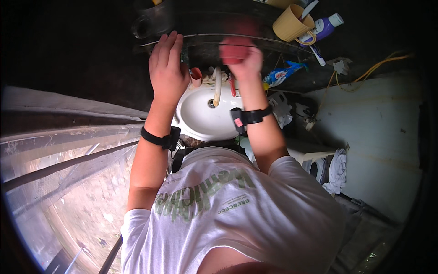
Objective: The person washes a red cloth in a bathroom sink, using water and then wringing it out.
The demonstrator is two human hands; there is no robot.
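Observation:
My right hand (250, 65) is closed on a red cloth or sponge (235, 49), blurred by motion, so its exact kind is unclear. It is above the far right side of the white washbasin (200, 126), at the thin curved edge of a dark glass-like shelf (205, 35). My left hand (168, 66) has its fingers stretched out, close together, their tips over the same edge on the left; whether it presses there I cannot tell. Below and between the hands is the basin's pale tap (217, 86). Beside my left hand stands a small pink cup (195, 76).
At the upper right are a yellow mug (290, 23) with brushes, a purple bottle (323, 28) and a toothbrush (317, 55). A blue packet (284, 74) lies right of the basin, near a yellow cable (372, 68). A dark mug (153, 20) stands upper left.

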